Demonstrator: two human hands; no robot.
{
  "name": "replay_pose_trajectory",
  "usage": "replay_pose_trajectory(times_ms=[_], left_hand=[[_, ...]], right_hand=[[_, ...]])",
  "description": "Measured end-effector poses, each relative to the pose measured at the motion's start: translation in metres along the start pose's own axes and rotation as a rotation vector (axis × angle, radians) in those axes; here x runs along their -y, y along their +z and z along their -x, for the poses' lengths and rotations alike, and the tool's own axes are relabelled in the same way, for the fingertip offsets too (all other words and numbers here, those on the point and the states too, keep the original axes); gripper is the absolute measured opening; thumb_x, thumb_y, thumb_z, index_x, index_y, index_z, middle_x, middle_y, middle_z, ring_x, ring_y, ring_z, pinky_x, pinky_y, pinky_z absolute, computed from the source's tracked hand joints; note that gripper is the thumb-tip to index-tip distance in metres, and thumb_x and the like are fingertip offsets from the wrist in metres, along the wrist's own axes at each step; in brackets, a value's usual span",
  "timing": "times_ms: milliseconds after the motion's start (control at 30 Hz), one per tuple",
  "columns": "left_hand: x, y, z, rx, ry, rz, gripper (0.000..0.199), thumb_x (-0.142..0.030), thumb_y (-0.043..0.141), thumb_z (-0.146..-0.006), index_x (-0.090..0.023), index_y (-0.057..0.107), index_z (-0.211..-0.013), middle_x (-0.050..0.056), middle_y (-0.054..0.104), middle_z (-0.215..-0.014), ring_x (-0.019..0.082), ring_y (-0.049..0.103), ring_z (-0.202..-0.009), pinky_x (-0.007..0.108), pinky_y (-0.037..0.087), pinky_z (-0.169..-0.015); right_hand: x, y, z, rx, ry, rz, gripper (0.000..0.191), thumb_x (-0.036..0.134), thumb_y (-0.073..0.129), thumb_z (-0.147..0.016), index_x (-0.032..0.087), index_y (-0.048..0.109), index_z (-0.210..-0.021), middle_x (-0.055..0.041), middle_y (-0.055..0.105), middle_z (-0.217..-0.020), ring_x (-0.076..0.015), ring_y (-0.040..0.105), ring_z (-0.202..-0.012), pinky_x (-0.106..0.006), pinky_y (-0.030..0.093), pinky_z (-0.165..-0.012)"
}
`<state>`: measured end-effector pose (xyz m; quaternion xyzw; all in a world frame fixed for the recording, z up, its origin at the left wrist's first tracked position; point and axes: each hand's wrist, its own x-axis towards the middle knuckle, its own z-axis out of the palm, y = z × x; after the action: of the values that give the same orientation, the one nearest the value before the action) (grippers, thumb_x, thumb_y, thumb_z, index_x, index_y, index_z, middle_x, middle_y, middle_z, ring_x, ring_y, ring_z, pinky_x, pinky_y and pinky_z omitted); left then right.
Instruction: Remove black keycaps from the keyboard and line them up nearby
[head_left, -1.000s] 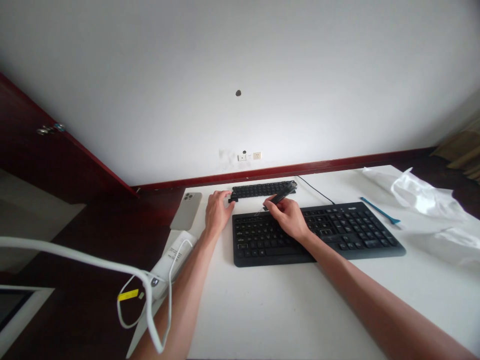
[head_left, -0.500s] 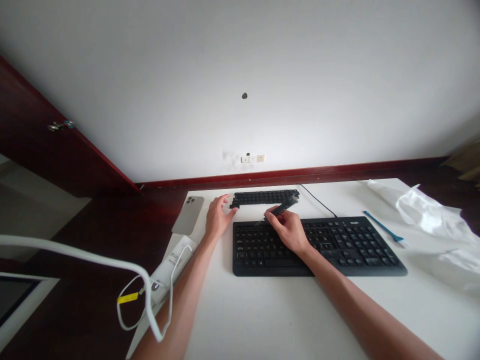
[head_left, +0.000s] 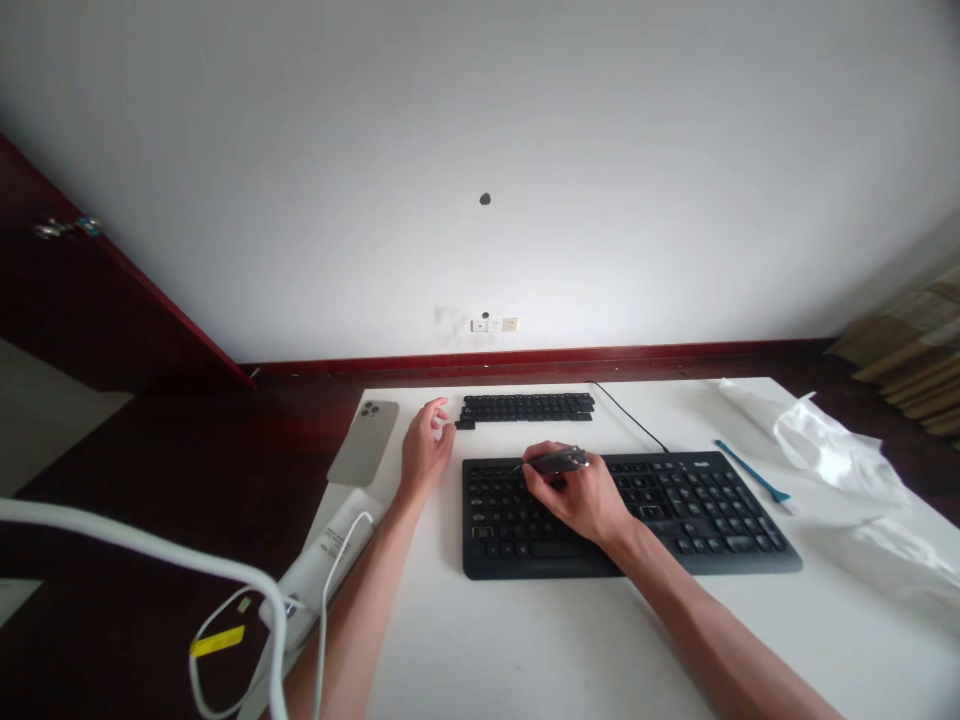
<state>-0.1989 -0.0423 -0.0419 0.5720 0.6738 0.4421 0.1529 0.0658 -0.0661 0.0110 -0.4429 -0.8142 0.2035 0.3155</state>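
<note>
A black keyboard (head_left: 720,560) lies on the white table (head_left: 480,640). My right hand (head_left: 581,495) is over its left half, closed around a dark pen-like tool (head_left: 561,460) whose thin tip points left at the upper key rows. Behind the keyboard are rows of loose black keycaps (head_left: 525,407), with a few dark pieces (head_left: 465,425) at their lower left corner. Beside those pieces my left hand (head_left: 429,445) rests at the table, fingers curled and apart, with nothing seen in it.
A phone (head_left: 365,442) and a white power strip (head_left: 337,545) lie along the left edge. A white cable (head_left: 217,565) loops across the lower left. To the right are a blue brush (head_left: 752,470) and crumpled white plastic (head_left: 825,445). A black cord runs behind the keyboard.
The tool in my right hand has tipped lower, its tip nearer the upper left keys. My left hand has moved slightly away from the loose keycaps. The whole view has shifted a little.
</note>
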Motion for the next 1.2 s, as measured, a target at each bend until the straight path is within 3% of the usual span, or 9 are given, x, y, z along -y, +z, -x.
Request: replay_pose_trajectory(times_ms=[67,233,467,700,867,1033,1200], left_hand=[[0.0,0.0,0.001,-0.004,-0.007,-0.037,0.042,-0.016,0.056,-0.087,-0.026,0.062,-0.128,0.002,0.071,-0.102,0.018,0.061,-0.085,0.028,0.05,-0.074],[-0.001,-0.001,0.002,0.008,-0.009,-0.078,0.047,-0.01,0.051,-0.085,-0.026,0.061,-0.128,0.003,0.071,-0.103,0.019,0.063,-0.087,0.03,0.051,-0.077],[0.001,-0.001,0.001,0.007,0.013,-0.067,0.047,-0.012,0.052,-0.086,-0.025,0.059,-0.131,0.003,0.07,-0.105,0.018,0.063,-0.084,0.029,0.051,-0.076],[0.002,0.0,0.003,-0.046,0.067,-0.005,0.046,-0.009,0.052,-0.085,-0.024,0.061,-0.128,0.004,0.066,-0.107,0.018,0.06,-0.085,0.03,0.051,-0.077],[-0.014,-0.008,0.036,-0.062,0.132,-0.047,0.043,-0.006,0.048,-0.087,-0.022,0.062,-0.125,0.007,0.065,-0.107,0.021,0.061,-0.093,0.034,0.053,-0.081],[-0.036,-0.026,0.089,0.065,0.268,-0.035,0.041,-0.006,0.046,-0.092,-0.024,0.061,-0.126,0.008,0.065,-0.12,0.024,0.06,-0.113,0.041,0.05,-0.1],[-0.055,-0.037,0.106,0.188,0.406,-0.043,0.024,-0.017,0.057,-0.095,-0.025,0.069,-0.114,0.008,0.062,-0.117,0.025,0.057,-0.115,0.042,0.048,-0.103]], right_hand=[[0.0,-0.003,-0.001,0.004,-0.006,0.008,0.026,0.043,0.057,-0.097,0.023,0.072,-0.099,-0.0034,0.073,-0.077,-0.0187,0.066,-0.062,-0.029,0.049,-0.066],[0.0,-0.009,-0.004,0.03,0.07,0.01,0.029,0.046,0.053,-0.099,0.023,0.07,-0.101,0.0002,0.066,-0.063,-0.0175,0.059,-0.05,-0.029,0.046,-0.06],[-0.001,-0.005,-0.004,0.02,0.081,-0.104,0.027,0.042,0.054,-0.099,0.02,0.07,-0.1,0.0005,0.063,-0.065,-0.0168,0.058,-0.056,-0.028,0.045,-0.062],[-0.002,-0.001,-0.006,-0.067,-0.017,-0.251,0.02,0.033,0.059,-0.095,0.022,0.07,-0.109,-0.0035,0.074,-0.093,-0.0193,0.066,-0.078,-0.03,0.05,-0.077],[0.001,-0.001,-0.005,-0.052,-0.049,-0.316,0.016,0.034,0.06,-0.096,0.023,0.07,-0.103,-0.0037,0.074,-0.097,-0.0213,0.069,-0.09,-0.032,0.05,-0.085],[0.002,0.0,-0.004,-0.077,0.014,-0.323,0.021,0.032,0.061,-0.095,0.022,0.07,-0.111,-0.0029,0.073,-0.095,-0.0197,0.067,-0.081,-0.032,0.049,-0.08],[0.001,0.0,-0.006,-0.047,0.086,-0.412,0.02,0.037,0.063,-0.094,0.021,0.072,-0.102,-0.0032,0.074,-0.095,-0.021,0.067,-0.087,-0.032,0.05,-0.083]])
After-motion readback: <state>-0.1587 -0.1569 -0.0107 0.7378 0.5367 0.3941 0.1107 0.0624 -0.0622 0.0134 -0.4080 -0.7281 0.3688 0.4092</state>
